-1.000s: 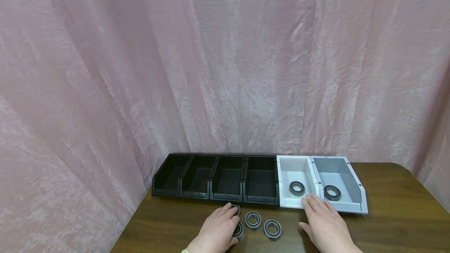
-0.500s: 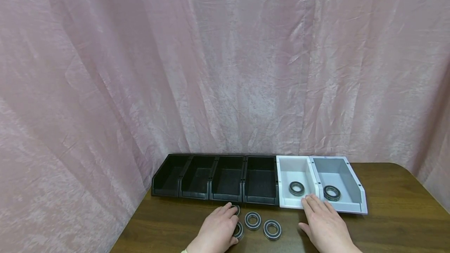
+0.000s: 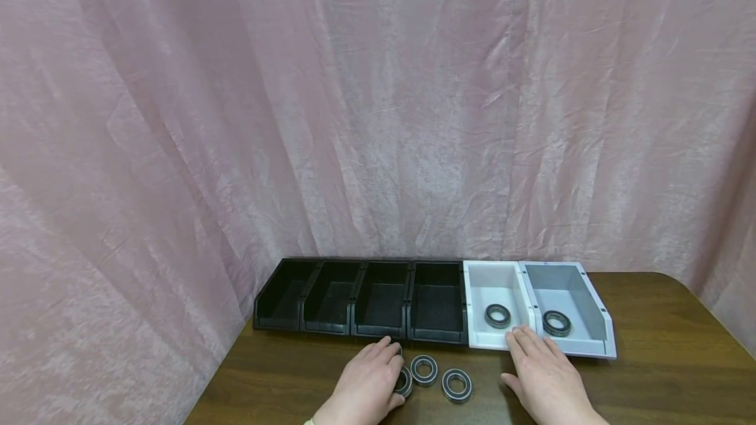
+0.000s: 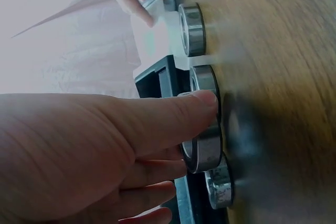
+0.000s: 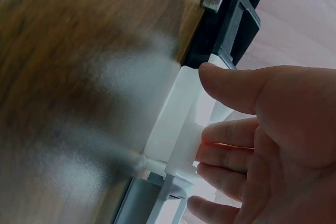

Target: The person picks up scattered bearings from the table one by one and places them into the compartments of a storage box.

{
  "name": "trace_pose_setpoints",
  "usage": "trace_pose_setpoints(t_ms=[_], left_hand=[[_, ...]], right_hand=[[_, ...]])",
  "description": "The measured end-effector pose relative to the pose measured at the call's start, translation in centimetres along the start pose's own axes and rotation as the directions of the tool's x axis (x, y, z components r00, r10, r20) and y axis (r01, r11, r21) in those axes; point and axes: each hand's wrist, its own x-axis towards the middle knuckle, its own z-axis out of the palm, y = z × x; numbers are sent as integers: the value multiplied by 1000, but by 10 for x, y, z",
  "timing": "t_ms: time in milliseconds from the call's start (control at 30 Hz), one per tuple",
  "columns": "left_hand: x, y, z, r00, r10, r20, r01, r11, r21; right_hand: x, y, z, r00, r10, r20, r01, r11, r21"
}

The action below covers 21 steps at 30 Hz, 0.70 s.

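My left hand grips a ball bearing between thumb and index finger, low at the table. In the left wrist view the thumb crosses the near side of this bearing. A second bearing lies right against it, and a third is a little farther right. Another bearing is mostly hidden under the left fingers in the head view. My right hand holds nothing; its fingers extend to the front lip of the white bin.
A row of several black bins stands along the back of the wooden table. The white bin and a grey bin continue it rightward. One bearing lies in the white bin, another in the grey. A pink curtain hangs behind.
The bearing at my left hand has shifted slightly right and away from me, up against its neighbour. My left fingers now cover more of the bearing behind. My right hand stays put.
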Motion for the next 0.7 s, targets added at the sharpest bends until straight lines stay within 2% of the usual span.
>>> trace_pose_setpoints(t_ms=[367, 600, 700], left_hand=[[-3, 3, -5, 997, 4, -79, -5, 1000, -17], [-4, 4, -9, 981, 13, -193, -15, 1000, -10], [-2, 5, -11, 979, 13, -205, -16, 1000, -14]], right_hand=[[-1, -1, 0, 1000, -7, -9, 7, 1000, 3], [0, -1, 0, 1000, -6, -10, 6, 1000, -2], [-1, 0, 0, 1000, -10, -23, 10, 1000, -5]])
